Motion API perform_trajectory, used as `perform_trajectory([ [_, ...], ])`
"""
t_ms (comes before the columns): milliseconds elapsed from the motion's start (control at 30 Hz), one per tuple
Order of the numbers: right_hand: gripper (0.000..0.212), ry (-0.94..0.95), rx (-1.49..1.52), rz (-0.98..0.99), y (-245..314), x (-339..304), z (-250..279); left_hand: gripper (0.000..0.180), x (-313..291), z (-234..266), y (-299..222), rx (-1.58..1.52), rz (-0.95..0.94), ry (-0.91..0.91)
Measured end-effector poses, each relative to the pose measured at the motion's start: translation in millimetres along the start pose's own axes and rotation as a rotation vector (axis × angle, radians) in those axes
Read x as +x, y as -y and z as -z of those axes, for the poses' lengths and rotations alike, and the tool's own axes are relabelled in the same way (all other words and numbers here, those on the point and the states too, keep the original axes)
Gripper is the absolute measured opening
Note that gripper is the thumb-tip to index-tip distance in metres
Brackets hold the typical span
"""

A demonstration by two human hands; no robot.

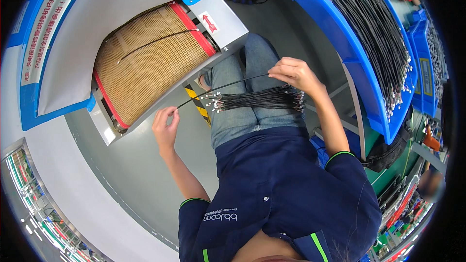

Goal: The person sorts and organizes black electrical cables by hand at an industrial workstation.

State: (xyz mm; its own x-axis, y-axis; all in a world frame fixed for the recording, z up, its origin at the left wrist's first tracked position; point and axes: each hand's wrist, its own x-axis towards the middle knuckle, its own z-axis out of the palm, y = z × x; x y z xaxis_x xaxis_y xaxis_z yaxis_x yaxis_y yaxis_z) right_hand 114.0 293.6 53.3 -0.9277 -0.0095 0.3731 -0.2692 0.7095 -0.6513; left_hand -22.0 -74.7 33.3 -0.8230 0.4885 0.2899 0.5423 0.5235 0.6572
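A thin black cable (221, 87) is stretched between my two hands, above my lap. My left hand (165, 125) pinches one end, near the front edge of the conveyor machine. Higher up on the right, my right hand (294, 73) pinches the other end between thumb and fingers. Across my thighs lies a bundle of black cables (257, 100) with small white and reddish ends at both sides. One more black cable (155, 44) rests on the tan mesh conveyor belt (141, 80), left of my hands.
The conveyor machine (232, 41) has a white and blue hood (97, 24) over the belt. To my right, a long blue bin (361, 73) holds a mass of black cables (374, 34). Behind it stands a smaller blue bin (425, 75). A black bag (388, 153) hangs below.
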Motion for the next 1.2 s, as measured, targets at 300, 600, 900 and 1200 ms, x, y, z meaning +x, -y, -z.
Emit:
perform_trajectory([
  [300, 0.012, 0.088, -0.013, -0.025, -1.9, -4.3, -8.9, 0.016, -0.4, 5.7, 0.7, 0.015, -0.02, -0.002],
  [600, 0.012, 0.183, -0.025, -0.199, 0.1, -5.5, -12.7, 0.015, 0.3, 5.7, -0.1, 0.018, -0.032, 0.003],
  [900, 0.011, 0.128, 0.075, -0.188, 5.7, -1.1, -2.4, 0.015, -2.7, 5.2, 1.0, 0.0, -0.026, -0.001],
  [1200, 0.01, 0.058, 0.058, -0.095, 10.3, 1.9, 2.3, 0.016, -2.9, 6.8, 3.3, 0.007, -0.037, -0.032],
])
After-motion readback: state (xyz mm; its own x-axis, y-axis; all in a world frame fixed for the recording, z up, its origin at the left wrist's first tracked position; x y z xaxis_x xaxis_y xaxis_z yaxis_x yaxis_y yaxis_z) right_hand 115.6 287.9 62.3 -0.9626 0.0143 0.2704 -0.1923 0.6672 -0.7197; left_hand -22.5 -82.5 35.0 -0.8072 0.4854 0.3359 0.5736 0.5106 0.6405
